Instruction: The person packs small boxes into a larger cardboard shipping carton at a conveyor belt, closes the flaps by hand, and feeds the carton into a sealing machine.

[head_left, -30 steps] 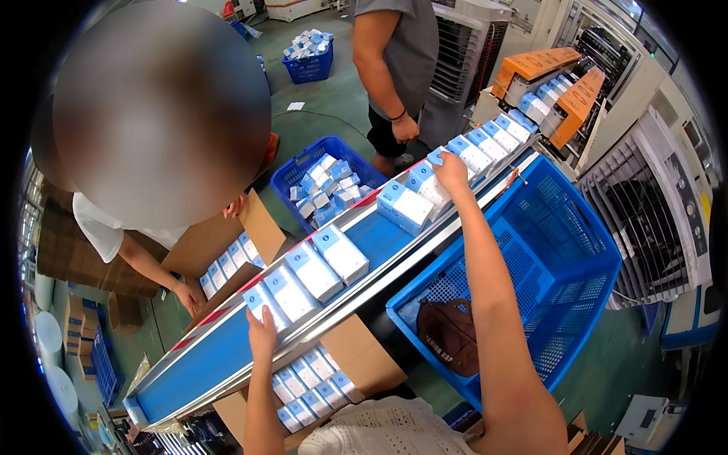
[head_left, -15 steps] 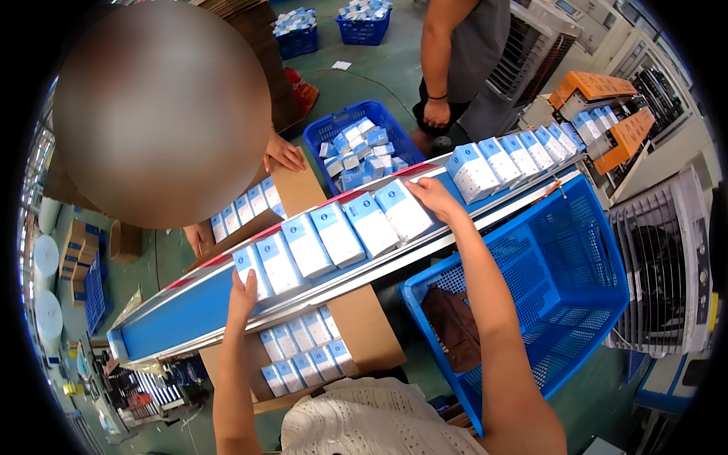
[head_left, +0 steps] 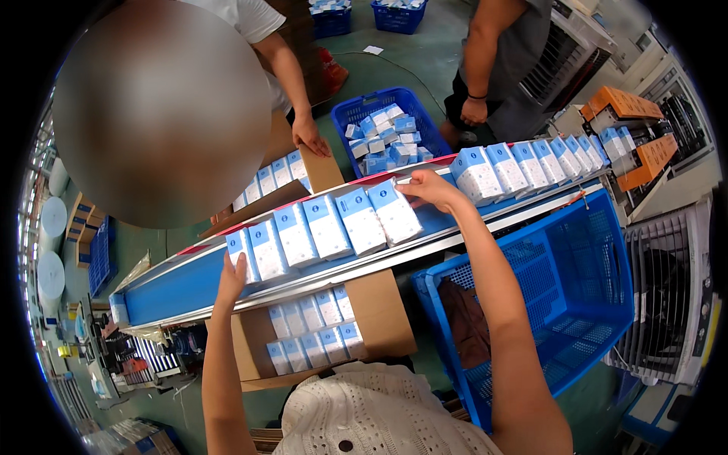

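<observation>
A row of several blue-and-white packs, which look like tissue packs [head_left: 324,227], stands leaning on a blue conveyor belt [head_left: 171,292] in front of me. My left hand [head_left: 232,279] presses on the left end pack, thumb up along its face. At the other end, my right hand [head_left: 428,189] has its fingers on the upper right edge of the last pack; some fingertips are hidden behind it. The row is held between both hands. Further right on the belt, a second line of packs [head_left: 516,171] stands apart from my right hand.
Below the belt, an open carton [head_left: 387,318] holds two rows of packs. A large blue crate [head_left: 523,318] with brown cloth stands at right. Across the belt, a co-worker's hand [head_left: 311,136] rests on another carton [head_left: 322,171]. A blue basket [head_left: 349,114] holds loose packs.
The row between my hands has slid left along the belt, widening the gap to the second line. More packs stand in that line by the orange machine. My view has shifted somewhat.
</observation>
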Demonstrator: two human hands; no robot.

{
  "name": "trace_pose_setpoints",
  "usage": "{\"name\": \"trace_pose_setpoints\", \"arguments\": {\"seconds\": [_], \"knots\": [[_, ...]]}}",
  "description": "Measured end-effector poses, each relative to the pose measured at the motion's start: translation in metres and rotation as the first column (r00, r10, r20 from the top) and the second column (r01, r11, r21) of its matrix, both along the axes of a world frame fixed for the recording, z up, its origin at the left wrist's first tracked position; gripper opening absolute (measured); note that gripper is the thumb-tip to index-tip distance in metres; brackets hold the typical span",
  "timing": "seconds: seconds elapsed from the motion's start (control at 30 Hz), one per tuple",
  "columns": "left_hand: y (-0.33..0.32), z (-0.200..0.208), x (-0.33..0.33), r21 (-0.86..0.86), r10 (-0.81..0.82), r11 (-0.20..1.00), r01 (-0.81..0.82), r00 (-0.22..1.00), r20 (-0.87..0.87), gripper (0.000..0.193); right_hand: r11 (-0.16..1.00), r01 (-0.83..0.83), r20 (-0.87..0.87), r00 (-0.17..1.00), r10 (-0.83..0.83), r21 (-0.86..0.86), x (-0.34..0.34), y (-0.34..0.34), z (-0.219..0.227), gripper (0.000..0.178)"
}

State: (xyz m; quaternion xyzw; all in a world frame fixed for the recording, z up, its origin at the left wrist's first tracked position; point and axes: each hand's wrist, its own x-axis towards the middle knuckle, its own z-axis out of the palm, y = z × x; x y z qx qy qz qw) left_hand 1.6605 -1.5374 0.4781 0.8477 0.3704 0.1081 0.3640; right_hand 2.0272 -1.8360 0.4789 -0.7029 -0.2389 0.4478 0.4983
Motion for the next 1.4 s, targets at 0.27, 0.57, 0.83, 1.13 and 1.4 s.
{"name": "trace_pose_setpoints", "arguments": {"seconds": [0.27,0.57,0.83,1.13,1.4], "knots": [[0.018,0.002,-0.027,0.019,0.075,0.997,-0.075,0.997,-0.014,0.05,0.959,-0.092,0.645,0.722,0.25,-0.269,-0.089,0.024,0.022,0.064],[0.04,0.011,-0.05,-0.006,0.121,0.993,-0.122,0.991,-0.055,0.047,0.977,-0.098,0.774,0.598,0.208,-0.187,-0.031,0.06,0.085,0.048],[0.056,0.009,-0.067,-0.116,0.197,0.974,-0.195,0.98,0.01,0.05,0.885,-0.169,0.727,0.513,0.456,-0.435,-0.12,0.085,0.035,0.044],[0.075,0.006,-0.082,0.031,0.14,0.99,-0.14,0.99,-0.005,0.051,0.997,0.062,0.899,0.438,0.019,-0.051,-0.098,0.118,0.136,0.049],[0.097,0.015,-0.102,-0.066,0.141,0.988,-0.141,0.99,0.003,0.051,0.997,0.046,0.016,0.999,-0.047,0.055,-0.169,0.147,-0.008,0.052]]}}
